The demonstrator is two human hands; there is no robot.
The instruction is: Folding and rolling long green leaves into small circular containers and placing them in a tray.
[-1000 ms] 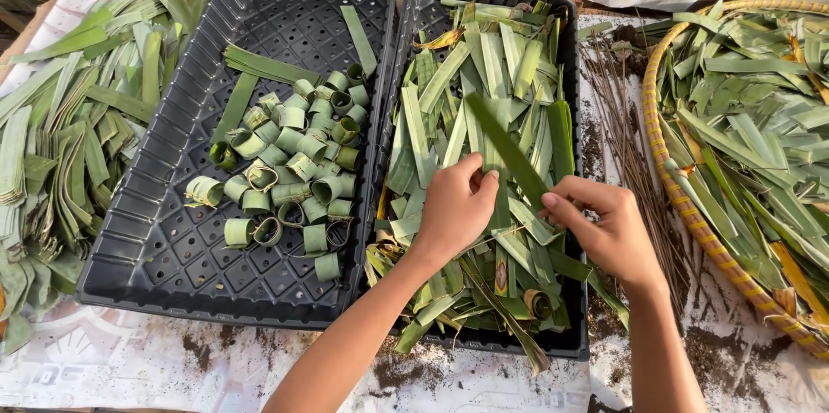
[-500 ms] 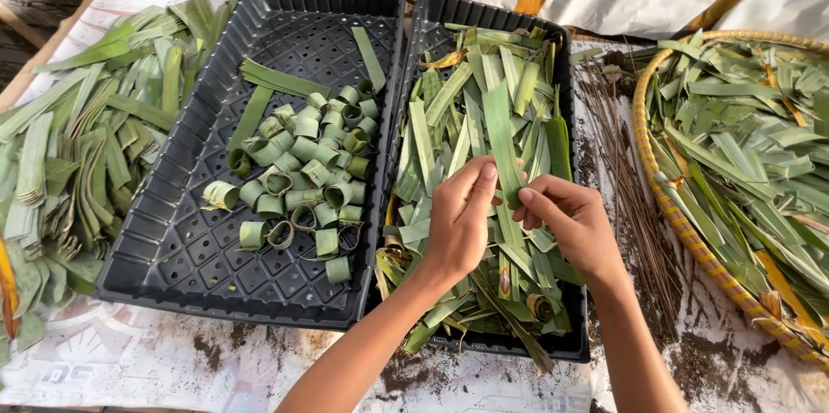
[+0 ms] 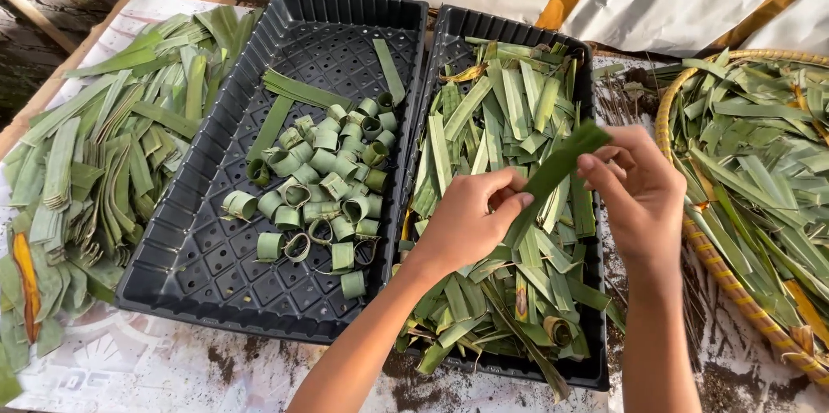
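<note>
Both hands pinch 1 long flat green leaf strip [image 3: 553,173] above the black plastic tray of cut green leaf pieces [image 3: 596,361], the left hand [image 3: 466,223] closed on its lower end, the right hand [image 3: 635,193] gripping its upper end

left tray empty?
No, the left tray holds a cluster of small rolled leaf rings and a few flat leaf strips.

A long, flat green leaf strip [image 3: 553,173] slants upward to the right, pinched at both ends, above the right black tray's [image 3: 596,361] heap of cut leaves.
</note>
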